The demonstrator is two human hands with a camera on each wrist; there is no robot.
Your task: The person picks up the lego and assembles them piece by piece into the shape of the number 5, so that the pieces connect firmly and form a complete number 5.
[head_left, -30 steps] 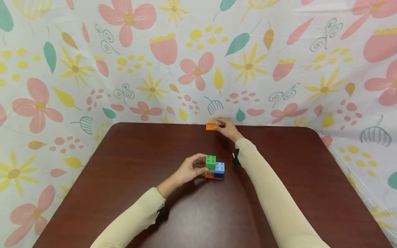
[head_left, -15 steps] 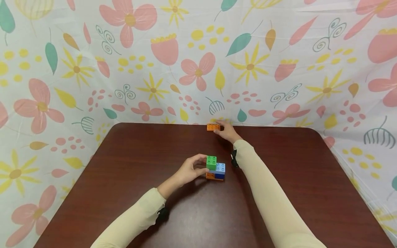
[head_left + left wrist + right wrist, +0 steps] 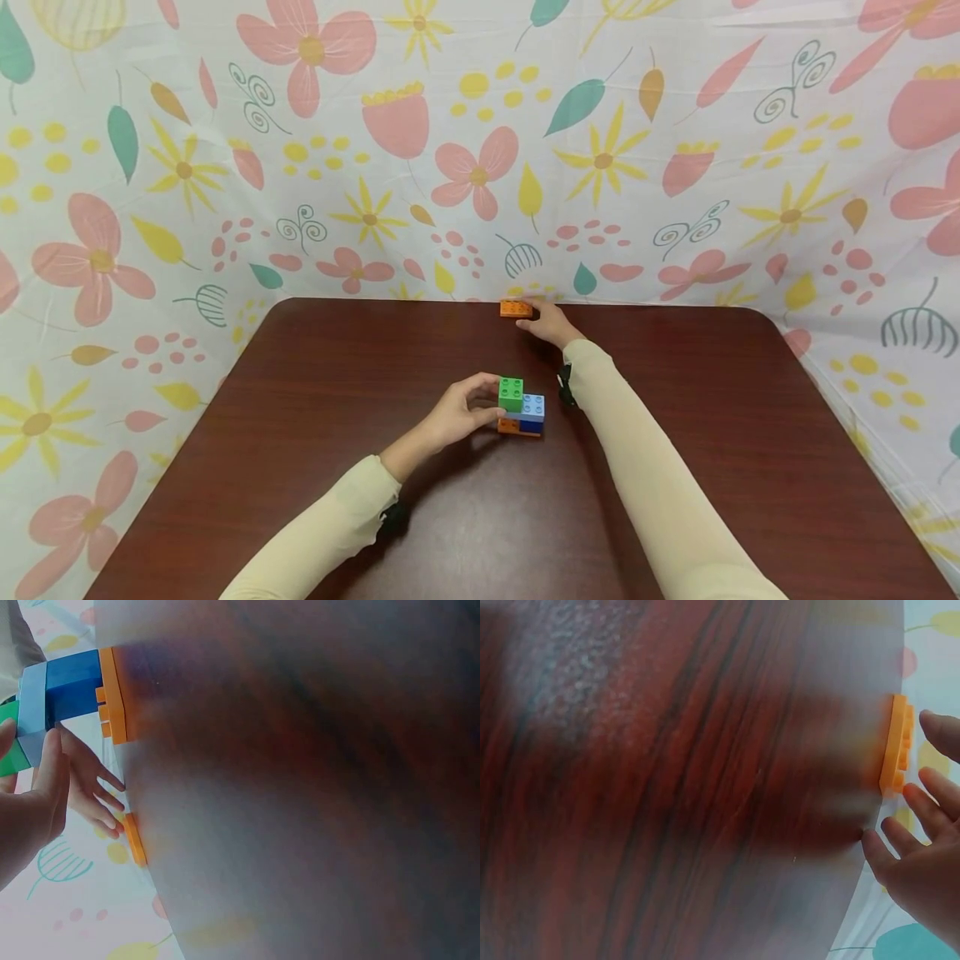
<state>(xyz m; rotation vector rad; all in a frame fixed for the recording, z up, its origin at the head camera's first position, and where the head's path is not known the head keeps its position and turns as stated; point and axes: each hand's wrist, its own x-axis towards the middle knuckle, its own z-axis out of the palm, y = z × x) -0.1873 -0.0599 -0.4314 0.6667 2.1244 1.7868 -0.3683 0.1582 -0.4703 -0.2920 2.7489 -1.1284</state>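
Observation:
A small brick stack stands mid-table: a green brick (image 3: 511, 393) and a light blue brick (image 3: 533, 406) on top, a dark blue brick (image 3: 530, 425) and an orange plate (image 3: 507, 426) beneath. My left hand (image 3: 487, 395) grips the stack from its left side, fingers curled round the green brick. A single orange brick (image 3: 516, 309) lies at the table's far edge. My right hand (image 3: 534, 317) reaches to its right end, fingers spread and straight. In the right wrist view the fingertips (image 3: 915, 793) are beside the orange brick (image 3: 897, 742), not closed on it.
The dark red-brown table (image 3: 315, 400) has rounded far corners. A flowered cloth (image 3: 465, 167) hangs close behind it and along both sides. Both forearms in beige sleeves stretch over the near half of the table.
My right hand's fingers have come down from above the orange brick to its right end. The left hand and the stack have stayed still.

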